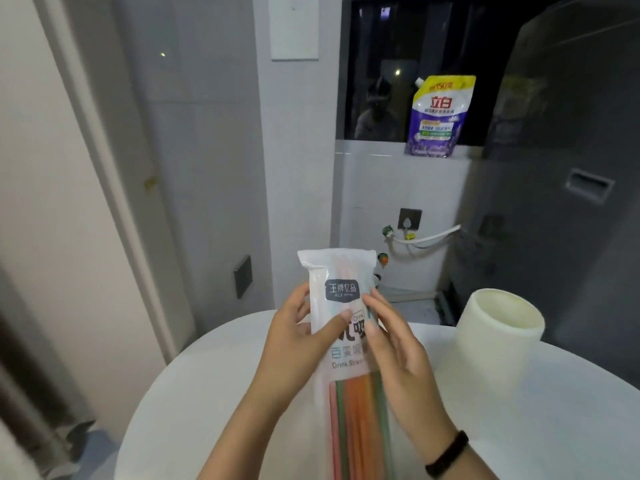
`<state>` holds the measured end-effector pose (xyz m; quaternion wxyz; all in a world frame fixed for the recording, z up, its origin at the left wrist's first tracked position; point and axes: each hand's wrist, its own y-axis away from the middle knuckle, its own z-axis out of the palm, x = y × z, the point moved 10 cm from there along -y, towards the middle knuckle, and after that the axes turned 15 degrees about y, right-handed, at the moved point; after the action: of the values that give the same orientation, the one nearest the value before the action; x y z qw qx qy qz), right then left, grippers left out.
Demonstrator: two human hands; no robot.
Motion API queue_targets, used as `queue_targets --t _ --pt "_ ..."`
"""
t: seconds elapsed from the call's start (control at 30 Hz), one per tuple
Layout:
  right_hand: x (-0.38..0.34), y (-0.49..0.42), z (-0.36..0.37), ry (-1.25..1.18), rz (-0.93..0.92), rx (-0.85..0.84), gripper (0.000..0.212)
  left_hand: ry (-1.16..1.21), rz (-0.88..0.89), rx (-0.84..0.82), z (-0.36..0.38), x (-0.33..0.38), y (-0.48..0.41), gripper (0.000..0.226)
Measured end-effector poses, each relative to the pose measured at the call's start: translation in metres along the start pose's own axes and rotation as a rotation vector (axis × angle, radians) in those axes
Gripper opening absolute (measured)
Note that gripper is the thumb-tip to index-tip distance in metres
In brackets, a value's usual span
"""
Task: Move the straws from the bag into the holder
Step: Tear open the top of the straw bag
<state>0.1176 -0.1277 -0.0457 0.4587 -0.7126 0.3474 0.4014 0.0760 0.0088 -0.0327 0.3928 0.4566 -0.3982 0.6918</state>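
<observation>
Nearest the camera, a black wristband [446,455] sat on the R wrist. The bag [341,292] was held up over the round white table [207,393], btwn both hands, roughly centre of view. Its long axis ran from the bottom edge of the view upward, w/ the sealed top end pointing up and away toward the wall; the lower end was cut off by the frame. The straws [360,410] lay inside, parallel to the bag's length, w/ pink, green and orange showing thru the clear lower part.

L hand [294,337] gripped the bag's left side: thumb across the printed front, fingers curled behind. R hand [394,355] had near-straight fingers lying against the bag's right edge, thumb tip pressed on the front; couldn't tell if any finger reached behind.

The holder [498,341], a white open-topped cylinder, stood upright on the table to the right, apart from the bag and hands.

Beyond the table: a dark wall socket [409,218] w/ a white hose [429,237] running right to a dark grey appliance [554,202]. Farthest, a purple-and-yellow detergent pouch [440,116] stood on the sill against the dark window [381,81].
</observation>
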Motion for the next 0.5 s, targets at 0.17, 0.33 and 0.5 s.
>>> queue_targets --t 0.17,0.33,0.5 --pt "-0.074 0.032 -0.013 0.004 -0.081 -0.067 0.037 -0.088 0.122 -0.081 0.022 0.059 0.045 0.036" --pt "-0.112 0.051 -0.033 -0.082 -0.034 -0.088 0.039 -0.124 0.112 -0.237 0.053 0.095 0.080 0.041" --pt "-0.128 0.072 -0.051 -0.091 0.069 -0.091 0.048 -0.050 -0.029 -0.306 0.070 0.105 0.112 0.049"
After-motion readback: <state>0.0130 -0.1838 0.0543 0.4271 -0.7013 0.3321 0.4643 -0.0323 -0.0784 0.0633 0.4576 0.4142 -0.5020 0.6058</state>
